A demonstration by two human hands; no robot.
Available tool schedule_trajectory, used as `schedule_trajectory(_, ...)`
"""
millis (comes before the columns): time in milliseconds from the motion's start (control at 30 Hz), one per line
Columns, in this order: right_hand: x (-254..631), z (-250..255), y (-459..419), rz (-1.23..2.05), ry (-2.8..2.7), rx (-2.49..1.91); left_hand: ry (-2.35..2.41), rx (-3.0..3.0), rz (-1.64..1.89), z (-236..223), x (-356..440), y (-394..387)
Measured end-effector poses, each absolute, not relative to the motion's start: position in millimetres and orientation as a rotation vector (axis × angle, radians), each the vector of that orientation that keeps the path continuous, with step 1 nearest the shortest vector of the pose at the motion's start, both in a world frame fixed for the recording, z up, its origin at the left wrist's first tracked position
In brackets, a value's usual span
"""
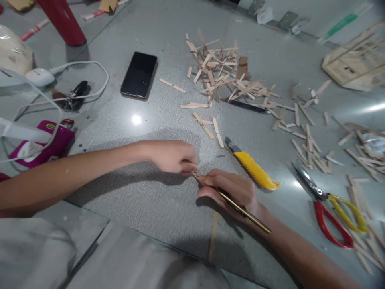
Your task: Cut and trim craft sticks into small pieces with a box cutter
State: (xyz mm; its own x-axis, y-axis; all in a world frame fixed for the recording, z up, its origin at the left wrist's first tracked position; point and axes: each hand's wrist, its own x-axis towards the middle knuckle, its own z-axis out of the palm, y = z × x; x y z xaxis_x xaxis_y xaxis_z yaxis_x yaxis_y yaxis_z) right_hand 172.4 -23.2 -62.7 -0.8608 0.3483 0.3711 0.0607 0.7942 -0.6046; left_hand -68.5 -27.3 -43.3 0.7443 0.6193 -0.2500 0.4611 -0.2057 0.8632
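Observation:
Just below the middle of the view, my left hand (177, 157) is closed in a pinch on a small wooden stick (195, 176); the fingers cover most of it. My right hand (231, 186) meets it from the right, closed round a slim gold-and-black tool (240, 209) whose back end points down toward my wrist. The tool's tip is close to the stick, but its kind cannot be made out. Beyond my right hand lies a yellow utility knife (252, 166) with its blade showing. Several short wooden sticks (218, 132) lie above my hands.
A heap of wooden sticks (216, 68) spreads across the table, with a black pen-like tool (248, 106) beside it. Red-and-yellow-handled scissors (323, 196) lie right, below a wooden frame model (345, 70). Left are a phone (139, 75), a white cable (99, 66) and a red bottle (64, 22).

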Motion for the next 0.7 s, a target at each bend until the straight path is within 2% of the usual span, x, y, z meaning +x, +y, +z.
schedule_trajectory(300,164.8,-67.8,-27.0,0.600,-2.594,-0.203,0.842,1.888,0.163,-41.2,-68.2,-27.2)
schedule_trajectory(700,172.8,-62.4,-26.0,0.599,-2.718,-0.156,0.814,1.887,0.190,-42.7,-69.5,-28.2)
